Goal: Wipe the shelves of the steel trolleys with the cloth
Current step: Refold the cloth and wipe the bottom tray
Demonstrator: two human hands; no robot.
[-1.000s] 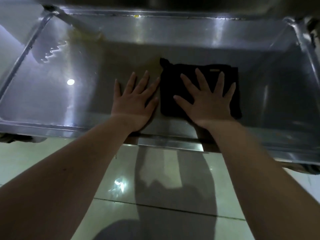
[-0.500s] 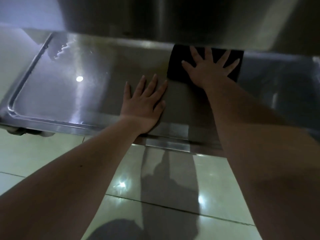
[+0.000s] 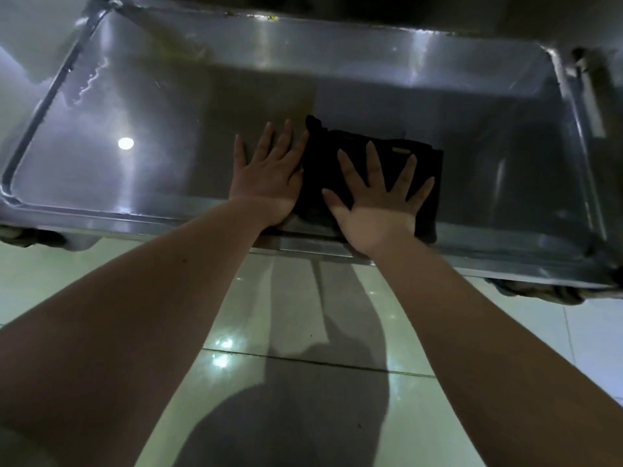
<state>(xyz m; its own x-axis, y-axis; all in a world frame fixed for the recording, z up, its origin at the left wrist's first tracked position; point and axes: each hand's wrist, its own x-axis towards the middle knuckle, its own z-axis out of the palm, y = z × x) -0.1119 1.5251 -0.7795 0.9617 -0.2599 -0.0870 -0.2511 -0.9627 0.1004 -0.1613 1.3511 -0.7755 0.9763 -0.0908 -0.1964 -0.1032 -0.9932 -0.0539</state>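
The trolley shelf [image 3: 151,106] is viewed from above. At its front middle, the left hand [image 3: 266,173] is laid flat on bare steel, fingers straight, nothing held, its thumb side against the cloth's edge. The black folded cloth [image 3: 323,153] is found by the front rim, its slightly longer side running across the shelf. The right hand [image 3: 377,200] is pressed flat upon it, fingers spread and not curled. Bare steel lies beyond those fingers and rightward; the right hand is judged better placed.
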